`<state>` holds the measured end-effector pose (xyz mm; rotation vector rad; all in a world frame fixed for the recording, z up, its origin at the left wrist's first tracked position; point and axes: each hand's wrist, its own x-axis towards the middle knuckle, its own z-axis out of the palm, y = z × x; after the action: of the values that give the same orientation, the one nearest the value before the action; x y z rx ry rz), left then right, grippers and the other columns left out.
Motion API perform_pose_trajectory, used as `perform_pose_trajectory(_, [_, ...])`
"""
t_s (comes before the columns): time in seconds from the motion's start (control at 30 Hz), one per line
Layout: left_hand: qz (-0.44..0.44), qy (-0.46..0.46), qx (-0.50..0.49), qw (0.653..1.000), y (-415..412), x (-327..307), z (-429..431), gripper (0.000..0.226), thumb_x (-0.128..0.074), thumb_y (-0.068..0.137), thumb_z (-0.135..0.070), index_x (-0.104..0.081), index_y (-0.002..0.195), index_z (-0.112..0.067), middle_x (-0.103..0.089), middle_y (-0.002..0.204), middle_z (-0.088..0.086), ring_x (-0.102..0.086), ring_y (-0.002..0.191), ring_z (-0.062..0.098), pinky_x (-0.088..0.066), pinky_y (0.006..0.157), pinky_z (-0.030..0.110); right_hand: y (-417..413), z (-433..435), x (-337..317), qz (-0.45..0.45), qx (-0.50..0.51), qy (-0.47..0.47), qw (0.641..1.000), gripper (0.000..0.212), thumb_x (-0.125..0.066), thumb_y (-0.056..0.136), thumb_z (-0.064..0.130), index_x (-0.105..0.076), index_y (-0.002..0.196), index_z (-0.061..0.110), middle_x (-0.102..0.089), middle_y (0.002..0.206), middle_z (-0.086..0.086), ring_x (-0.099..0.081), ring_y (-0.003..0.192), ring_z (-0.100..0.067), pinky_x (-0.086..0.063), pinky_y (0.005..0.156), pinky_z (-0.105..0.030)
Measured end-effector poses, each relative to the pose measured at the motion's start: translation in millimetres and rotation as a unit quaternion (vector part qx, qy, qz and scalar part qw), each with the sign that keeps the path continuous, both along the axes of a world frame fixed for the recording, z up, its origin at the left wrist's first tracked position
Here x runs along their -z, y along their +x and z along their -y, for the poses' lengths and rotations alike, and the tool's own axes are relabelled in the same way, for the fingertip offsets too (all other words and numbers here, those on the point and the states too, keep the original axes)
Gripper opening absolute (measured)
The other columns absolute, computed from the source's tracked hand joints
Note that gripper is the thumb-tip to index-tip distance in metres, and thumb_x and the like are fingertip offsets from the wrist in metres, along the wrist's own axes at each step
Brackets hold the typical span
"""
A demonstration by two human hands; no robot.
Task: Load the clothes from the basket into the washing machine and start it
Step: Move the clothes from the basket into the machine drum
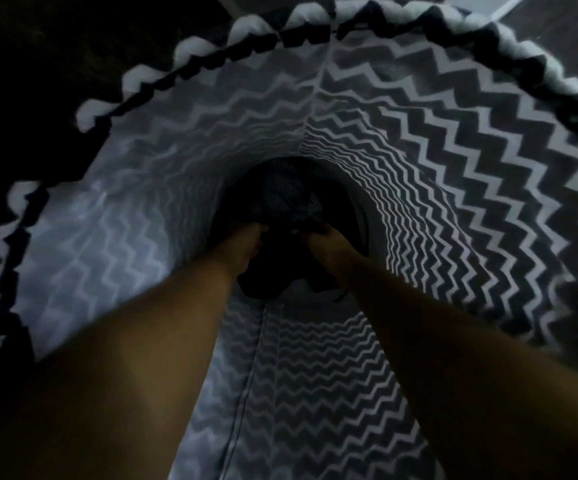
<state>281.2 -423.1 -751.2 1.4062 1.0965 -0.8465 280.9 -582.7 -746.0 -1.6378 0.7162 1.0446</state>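
The dark clothes (280, 216) lie bunched at the bottom of the basket (453, 168), soft, limp and light I'd judge, best taken by gathered folds. My left hand (246, 242) and right hand (325, 242) are each closed on the fabric, which bunches just beyond and sags between them. In this dimness I read no labels.

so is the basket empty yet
Not empty: dark clothes lie at the basket bottom, both hands gripping them.
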Motion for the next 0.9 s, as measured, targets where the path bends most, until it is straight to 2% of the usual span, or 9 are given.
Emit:
perform_pose_trajectory(0.1, [0.036, -0.047, -0.003, 0.998, -3.4, -12.1, 6.1, 0.020, -0.057, 0.100, -0.016, -0.066, 0.118, -0.012, -0.071, 0.096, 0.006, -0.072, 0.079, 0.031, -0.053, 0.048, 0.017, 0.1, -4.2, -12.5, -0.036, 0.140, 0.076, 0.987, 0.028, -0.071, 0.093, 0.032, -0.070, 0.114, 0.013, -0.074, 0.109, -0.011, -0.075, 0.089, -0.018, -0.062, 0.074, -0.029])
perform_pose_trajectory(0.23, [0.078, -0.116, 0.046, 0.989, -12.1, -41.5, 25.1, 0.015, -0.064, 0.092, -0.017, -0.077, 0.093, -0.025, -0.079, 0.089, 0.003, -0.077, 0.075, 0.017, -0.056, 0.056, 0.021, 6.2, -3.8, -37.2, -0.092, 0.154, 0.076, 0.981, 0.051, -0.070, 0.087, 0.054, -0.066, 0.126, 0.022, -0.072, 0.116, -0.010, -0.070, 0.103, -0.031, -0.060, 0.081, -0.043])
perform_pose_trajectory(0.3, [0.060, -0.124, 0.128, 0.982, -15.0, -59.5, 30.2, 0.018, -0.065, 0.088, -0.012, -0.074, 0.088, -0.027, -0.077, 0.074, -0.007, -0.074, 0.069, 0.012, -0.055, 0.055, 0.020, 7.4, 3.7, -48.5, -0.076, 0.136, 0.038, 0.987, 0.044, -0.066, 0.094, 0.035, -0.064, 0.132, 0.013, -0.070, 0.119, -0.015, -0.068, 0.106, -0.034, -0.059, 0.086, -0.044])
perform_pose_trajectory(0.37, [0.033, -0.125, 0.195, 0.972, -18.5, -76.3, 27.6, 0.016, -0.069, 0.086, -0.014, -0.071, 0.087, -0.030, -0.074, 0.070, -0.011, -0.069, 0.070, 0.009, -0.053, 0.058, 0.021, 4.6, 14.0, -62.5, -0.039, 0.117, -0.002, 0.992, 0.037, -0.059, 0.097, 0.015, -0.061, 0.132, 0.002, -0.070, 0.103, -0.010, -0.068, 0.088, -0.023, -0.058, 0.075, -0.035])
perform_pose_trajectory(0.5, [0.016, -0.106, 0.195, 0.975, -22.7, -116.1, 11.8, 0.017, -0.062, 0.091, -0.015, -0.071, 0.096, -0.029, -0.072, 0.079, -0.009, -0.062, 0.070, 0.007, -0.049, 0.064, 0.024, -10.9, 25.9, -104.1, 0.032, 0.145, -0.043, 0.988, 0.024, -0.051, 0.099, 0.005, -0.066, 0.118, 0.003, -0.069, 0.102, -0.010, -0.065, 0.073, -0.013, -0.053, 0.060, -0.024])
perform_pose_trajectory(0.57, [0.028, -0.064, 0.172, 0.983, -23.9, -137.0, 1.8, 0.024, -0.055, 0.094, -0.010, -0.071, 0.102, -0.026, -0.069, 0.089, -0.003, -0.060, 0.072, 0.009, -0.046, 0.063, 0.023, -17.1, 26.2, -128.2, 0.077, 0.166, -0.039, 0.982, 0.020, -0.053, 0.100, 0.008, -0.071, 0.109, 0.008, -0.073, 0.106, -0.011, -0.071, 0.083, -0.018, -0.059, 0.072, -0.026])
perform_pose_trajectory(0.7, [0.039, -0.025, 0.156, 0.987, -26.2, -185.8, -15.5, 0.027, -0.054, 0.095, -0.010, -0.064, 0.116, -0.025, -0.066, 0.099, 0.001, -0.059, 0.081, 0.013, -0.044, 0.068, 0.028, -18.2, 18.4, -192.9, 0.077, 0.214, -0.029, 0.973, 0.034, -0.066, 0.096, 0.031, -0.071, 0.122, 0.009, -0.074, 0.116, -0.009, -0.069, 0.107, -0.027, -0.053, 0.101, -0.037])
perform_pose_trajectory(0.8, [0.055, -0.019, 0.175, 0.983, -26.2, -235.4, -20.5, 0.035, -0.055, 0.091, -0.009, -0.061, 0.123, -0.024, -0.068, 0.101, 0.005, -0.061, 0.088, 0.019, -0.048, 0.071, 0.032, -17.8, 14.1, -252.3, 0.059, 0.248, 0.056, 0.965, 0.034, -0.076, 0.089, 0.029, -0.075, 0.110, 0.002, -0.077, 0.105, -0.014, -0.075, 0.098, -0.030, -0.062, 0.081, -0.033])
perform_pose_trajectory(0.9, [0.079, -0.016, 0.211, 0.974, -23.5, -290.6, -17.9, 0.049, -0.053, 0.084, -0.004, -0.058, 0.128, -0.024, -0.071, 0.108, 0.010, -0.066, 0.103, 0.030, -0.056, 0.088, 0.047, -15.1, 11.1, -319.2, 0.042, 0.215, 0.134, 0.967, 0.024, -0.081, 0.085, 0.029, -0.081, 0.095, 0.007, -0.078, 0.100, -0.017, -0.076, 0.090, -0.031, -0.061, 0.067, -0.032])
